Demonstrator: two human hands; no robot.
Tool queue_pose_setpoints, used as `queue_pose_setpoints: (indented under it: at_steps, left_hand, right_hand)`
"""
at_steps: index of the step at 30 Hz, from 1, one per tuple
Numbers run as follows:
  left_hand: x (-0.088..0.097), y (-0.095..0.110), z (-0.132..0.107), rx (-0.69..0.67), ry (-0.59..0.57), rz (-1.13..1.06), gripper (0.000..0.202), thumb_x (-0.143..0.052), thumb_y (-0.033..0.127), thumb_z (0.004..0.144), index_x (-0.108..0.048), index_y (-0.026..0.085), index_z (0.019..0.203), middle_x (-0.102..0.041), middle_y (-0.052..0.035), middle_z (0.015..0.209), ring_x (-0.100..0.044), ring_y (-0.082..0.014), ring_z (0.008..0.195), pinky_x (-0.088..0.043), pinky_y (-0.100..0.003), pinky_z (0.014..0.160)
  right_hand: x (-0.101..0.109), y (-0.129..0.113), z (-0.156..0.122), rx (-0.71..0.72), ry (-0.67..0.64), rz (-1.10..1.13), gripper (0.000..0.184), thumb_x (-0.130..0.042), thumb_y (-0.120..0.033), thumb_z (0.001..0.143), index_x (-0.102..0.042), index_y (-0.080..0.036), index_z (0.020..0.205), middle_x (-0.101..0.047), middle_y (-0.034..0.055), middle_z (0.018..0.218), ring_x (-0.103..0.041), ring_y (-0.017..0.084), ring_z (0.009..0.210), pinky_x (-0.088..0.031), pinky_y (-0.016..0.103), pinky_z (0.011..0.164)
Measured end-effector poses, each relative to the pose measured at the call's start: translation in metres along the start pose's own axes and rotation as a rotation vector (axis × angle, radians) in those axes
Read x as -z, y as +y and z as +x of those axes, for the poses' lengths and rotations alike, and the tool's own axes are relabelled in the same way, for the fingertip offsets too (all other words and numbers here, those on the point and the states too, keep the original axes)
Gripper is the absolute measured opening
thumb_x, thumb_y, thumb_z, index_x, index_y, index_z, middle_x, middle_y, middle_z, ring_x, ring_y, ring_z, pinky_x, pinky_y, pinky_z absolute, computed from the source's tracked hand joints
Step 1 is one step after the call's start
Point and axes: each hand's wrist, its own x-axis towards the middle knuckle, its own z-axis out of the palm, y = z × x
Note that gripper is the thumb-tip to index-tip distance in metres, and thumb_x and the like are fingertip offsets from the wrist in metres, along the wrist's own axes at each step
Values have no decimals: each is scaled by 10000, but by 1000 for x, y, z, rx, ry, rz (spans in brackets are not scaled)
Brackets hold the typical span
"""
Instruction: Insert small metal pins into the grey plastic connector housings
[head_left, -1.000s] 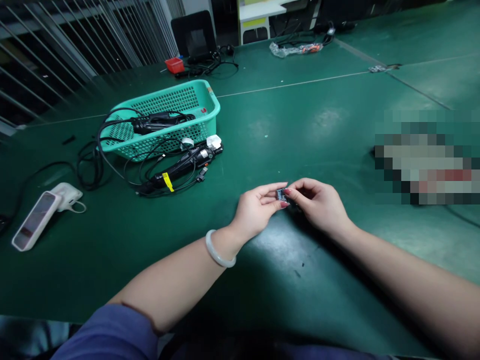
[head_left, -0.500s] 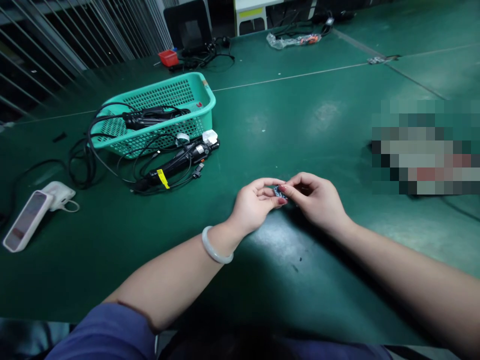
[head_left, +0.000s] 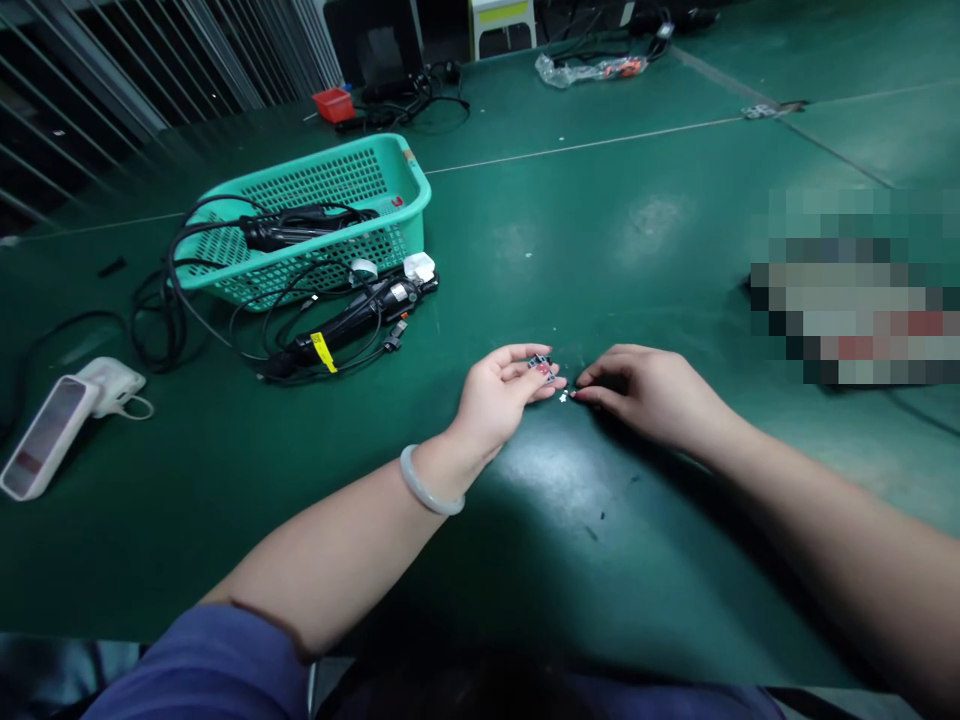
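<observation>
My left hand point(head_left: 501, 392), with a pale bangle point(head_left: 429, 484) on its wrist, pinches a small dark blue-grey piece with light markings point(head_left: 541, 366) between thumb and fingers. Its exact kind is too small to make out. Just right of those fingertips, tiny white bits point(head_left: 564, 397) lie on the green table point(head_left: 480, 240). Beside them is my right hand point(head_left: 646, 382), low over the tabletop, its thumb and fingertips brought close together. Whatever may be between these fingertips is too small to name.
Left of my hands lies a black tool-like device point(head_left: 349, 325) with a yellow tag and cables, against a turquoise basket point(head_left: 416, 185) holding more cables. A white-framed device point(head_left: 46, 437) rests far left. At right is a pixelated patch point(head_left: 855, 300). Farther back sits a red box point(head_left: 334, 104).
My hands have drawn apart; the right has let go of the small piece and moved slightly right and down to the table. The left keeps the piece. White bits now show between the hands.
</observation>
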Motion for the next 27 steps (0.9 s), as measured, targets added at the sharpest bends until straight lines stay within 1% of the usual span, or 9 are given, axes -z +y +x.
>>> queue_pose_setpoints:
  at_steps: [5, 9, 12, 15, 19, 21, 24, 27]
  left_hand:
    - [-1, 0, 1, 22, 3, 28, 145, -588, 59, 792, -617, 121, 920, -684, -30, 769, -680, -104, 693, -537, -290, 792]
    - [-2, 0, 1, 11, -2, 22, 151, -569, 75, 817, -613, 127, 952, -687, -43, 836, -684, -112, 734, -531, -337, 876]
    - [-2, 0, 0, 3, 4, 1, 164, -501, 60, 851, -603, 125, 962, -682, -54, 891, -687, -109, 768, -518, -341, 916]
    - [-2, 0, 0, 12, 12, 7, 165, -497, 35, 844, -583, 129, 948, -678, -51, 912, -685, -105, 770, -522, -332, 897]
    - [-2, -2, 1, -5, -10, 30, 137, -546, 45, 823, -551, 133, 929, -672, -44, 903, -680, -104, 769, -535, -292, 811]
    - [-3, -3, 1, -20, -24, 47, 134, -567, 51, 813, -540, 130, 917, -668, -39, 870, -675, -99, 757, -535, -271, 777]
    - [-2, -5, 0, -41, -44, 80, 147, -613, 74, 785, -532, 131, 893, -658, -23, 805, -656, -86, 704, -532, -267, 757]
    - [-1, -7, 0, -76, -62, 104, 194, -671, 115, 745, -524, 144, 867, -646, -4, 771, -641, -83, 671, -528, -282, 759]
  right_hand:
    - [-6, -8, 2, 43, -25, -117, 134, -565, -248, 835, -682, -200, 791, -670, 43, 846, -619, 185, 774, -473, 307, 717]
    - [-8, -9, 4, 75, -35, -192, 148, -529, -205, 844, -665, -190, 787, -655, 54, 836, -621, 195, 782, -464, 303, 704]
    - [-8, -8, 3, 88, -22, -196, 144, -512, -180, 841, -645, -182, 785, -645, 59, 832, -616, 189, 756, -464, 301, 697]
    - [-6, -8, 3, 85, 65, -147, 122, -520, -194, 840, -623, -186, 777, -638, 57, 831, -598, 179, 723, -459, 300, 675]
    - [-2, -13, 0, 87, 239, -16, 107, -552, -241, 838, -608, -201, 756, -641, 44, 811, -576, 166, 713, -450, 293, 658]
    - [0, -18, -2, 58, 307, 52, 115, -560, -261, 837, -613, -206, 750, -641, 37, 785, -556, 156, 670, -441, 291, 630]
    - [-1, -24, -3, 3, 357, 119, 132, -569, -290, 832, -633, -212, 745, -641, 32, 751, -537, 151, 631, -432, 296, 604]
    - [-3, -27, -4, -30, 350, 156, 154, -582, -328, 822, -649, -221, 733, -646, 33, 735, -542, 156, 626, -434, 302, 590]
